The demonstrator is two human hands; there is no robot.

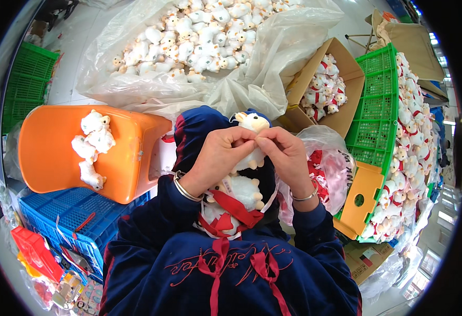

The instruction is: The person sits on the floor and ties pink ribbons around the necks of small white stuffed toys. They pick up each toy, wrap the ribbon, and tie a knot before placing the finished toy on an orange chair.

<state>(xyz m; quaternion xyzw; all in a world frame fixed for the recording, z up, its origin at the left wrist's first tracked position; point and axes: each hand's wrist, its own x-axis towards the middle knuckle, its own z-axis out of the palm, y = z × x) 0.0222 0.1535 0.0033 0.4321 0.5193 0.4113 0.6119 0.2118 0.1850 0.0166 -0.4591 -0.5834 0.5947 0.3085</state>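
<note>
The thumbs and forefingers of the left hand (217,158) and right hand (290,160) are pinched closed, tip to tip, in front of a white plush animal toy (253,122); what lies between the fingertips is too small to tell. The toy stands head-up above the lap, its chest partly covered by the hands. Just below it, a second plush toy (247,194) lies on the lap, with a red fabric band (236,209) across it.

Near the right forearm, a clear plastic bag (337,138) holds red cloth pieces (319,176). Beyond it, an open cardboard box (354,79) contains white plush toys with red trim. A green plastic crate (375,100) stands close to that box; a heap of red-trimmed toys (412,137) rises beyond its wall, and a yellow panel (358,203) with a round hole leans at its near end.

To the left, an orange plastic chair (49,152) bears several white toys, beside a blue plastic crate (46,205). Ahead, a large translucent plastic sheet (273,68) surrounds a big pile of white toys (204,39).
</note>
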